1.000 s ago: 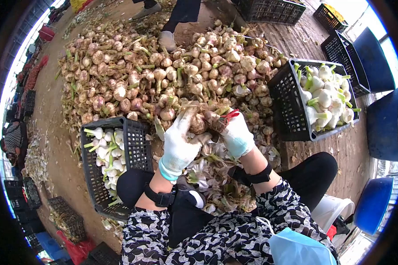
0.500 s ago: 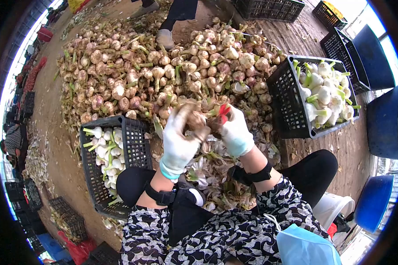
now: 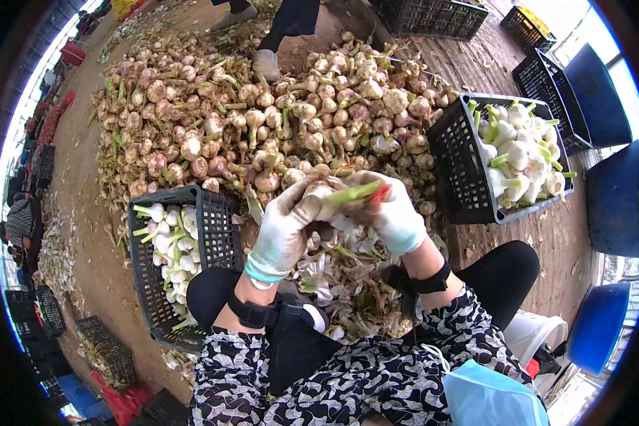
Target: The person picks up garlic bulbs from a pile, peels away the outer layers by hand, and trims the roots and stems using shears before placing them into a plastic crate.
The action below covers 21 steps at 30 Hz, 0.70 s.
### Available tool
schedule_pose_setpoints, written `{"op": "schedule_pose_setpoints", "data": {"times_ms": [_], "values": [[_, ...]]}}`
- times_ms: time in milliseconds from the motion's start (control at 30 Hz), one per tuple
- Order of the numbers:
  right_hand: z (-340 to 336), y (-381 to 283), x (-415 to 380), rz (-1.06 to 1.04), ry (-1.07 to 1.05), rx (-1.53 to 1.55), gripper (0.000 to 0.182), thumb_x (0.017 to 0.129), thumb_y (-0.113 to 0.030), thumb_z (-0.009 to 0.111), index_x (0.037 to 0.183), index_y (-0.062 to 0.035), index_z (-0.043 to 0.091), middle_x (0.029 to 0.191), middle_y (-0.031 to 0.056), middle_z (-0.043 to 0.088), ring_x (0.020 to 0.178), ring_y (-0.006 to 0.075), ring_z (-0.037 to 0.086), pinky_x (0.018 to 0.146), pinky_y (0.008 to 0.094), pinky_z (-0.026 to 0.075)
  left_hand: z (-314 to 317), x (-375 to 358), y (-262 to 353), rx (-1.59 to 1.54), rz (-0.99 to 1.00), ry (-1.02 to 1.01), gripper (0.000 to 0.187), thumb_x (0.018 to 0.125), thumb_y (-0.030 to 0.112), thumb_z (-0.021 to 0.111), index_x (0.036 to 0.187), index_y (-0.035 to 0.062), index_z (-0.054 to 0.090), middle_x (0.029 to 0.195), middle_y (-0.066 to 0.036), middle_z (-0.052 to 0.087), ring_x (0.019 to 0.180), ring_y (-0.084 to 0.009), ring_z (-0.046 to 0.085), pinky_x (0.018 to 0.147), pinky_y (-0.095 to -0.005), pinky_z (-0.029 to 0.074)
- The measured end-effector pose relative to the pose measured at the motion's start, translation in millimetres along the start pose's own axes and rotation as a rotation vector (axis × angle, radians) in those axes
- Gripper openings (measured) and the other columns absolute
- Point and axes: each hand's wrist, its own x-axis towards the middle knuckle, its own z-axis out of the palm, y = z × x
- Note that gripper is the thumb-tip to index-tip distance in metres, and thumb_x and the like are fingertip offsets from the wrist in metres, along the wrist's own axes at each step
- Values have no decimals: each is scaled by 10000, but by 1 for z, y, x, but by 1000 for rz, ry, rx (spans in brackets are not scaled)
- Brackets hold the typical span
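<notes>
In front of my knees, my left hand (image 3: 284,226), in a white glove with a teal cuff, is closed around a garlic bulb (image 3: 321,193). Its green stem (image 3: 355,193) points right, toward my right hand (image 3: 397,220). That gloved hand is closed on the brownish outer skin beside the stem. A small red thing (image 3: 381,193) shows at its fingers; I cannot make out what it is. Behind both hands spreads a large heap of unpeeled garlic (image 3: 192,128). Below them lie loose peelings (image 3: 355,284).
A black crate (image 3: 216,234) of peeled garlic stands at left, another crate (image 3: 468,192) at right. Blue tubs (image 3: 614,199) and a white bucket (image 3: 536,334) line the right side. Beyond the heap shows another person's shoe (image 3: 266,65). More crates (image 3: 106,348) stand at lower left.
The garlic bulb has turned so that its green stem now shows, pointing right. My right hand has shifted slightly right and down, and both hands remain close together.
</notes>
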Motion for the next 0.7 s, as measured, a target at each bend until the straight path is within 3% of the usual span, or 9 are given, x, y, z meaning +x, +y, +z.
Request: {"op": "schedule_pose_setpoints", "data": {"times_ms": [67,133,200,333,400,467,533,600,700], "values": [[5,4,-5,-108,-47,143,259,841,-97,620,1058,33,562,1020,79,622,874,132,604,819,273,484,0,0,3,-323,-71,-150,542,912,268,579,1295,-75,410,1086,-136,601,924,-164,606,793,-245,498],[-3,17,-2,-31,-76,332,300,836,-138,644,1069,30,559,981,71,632,857,137,609,834,284,481,6,4,0,-306,-67,-47,602,873,256,635,1304,-85,389,1075,-125,601,926,-139,592,802,-234,496],[-14,25,1,-138,-69,-94,208,850,-105,605,1015,21,587,921,65,645,837,132,611,773,270,489,7,7,-7,372,233,71,628,812,192,710,1285,-87,406,1065,-122,604,929,-138,587,817,-247,490],[0,11,5,-104,116,-108,144,854,-50,531,945,19,619,882,61,648,793,114,599,694,239,481,7,1,-4,385,263,17,624,754,107,760,1252,-81,435,1041,-92,606,931,-119,572,841,-247,475],[-33,29,26,-160,308,-119,130,857,22,484,911,38,601,883,82,666,811,163,627,745,292,514,3,0,-3,262,131,-29,685,744,139,766,1293,-55,406,1041,-98,606,926,-146,593,804,-281,505],[-61,48,35,56,319,-139,186,815,27,499,954,1,620,897,115,680,839,227,647,757,318,518,0,-1,-5,-163,47,-104,679,750,114,756,1305,-42,397,1049,-96,604,921,-147,598,790,-293,513],[-52,56,6,-123,-131,-1150,265,774,-16,534,1017,-63,629,928,153,669,873,304,642,764,344,515,-5,0,-3,-113,30,-89,670,756,103,740,1314,-36,396,1067,-97,604,916,-154,600,793,-281,510],[-49,62,2,393,-544,-1507,279,749,-155,558,1003,-89,654,934,181,651,873,348,628,732,381,508,-9,2,-4,123,55,-65,654,762,61,709,1323,-43,389,1100,-104,594,937,-153,592,817,-270,499],[-60,48,11,135,-101,-1064,278,797,-285,620,975,-77,664,757,180,637,673,336,634,634,379,497,-9,2,-2,349,145,-41,592,765,2,673,1297,-63,421,1125,-106,582,982,-149,575,857,-253,471]]}}
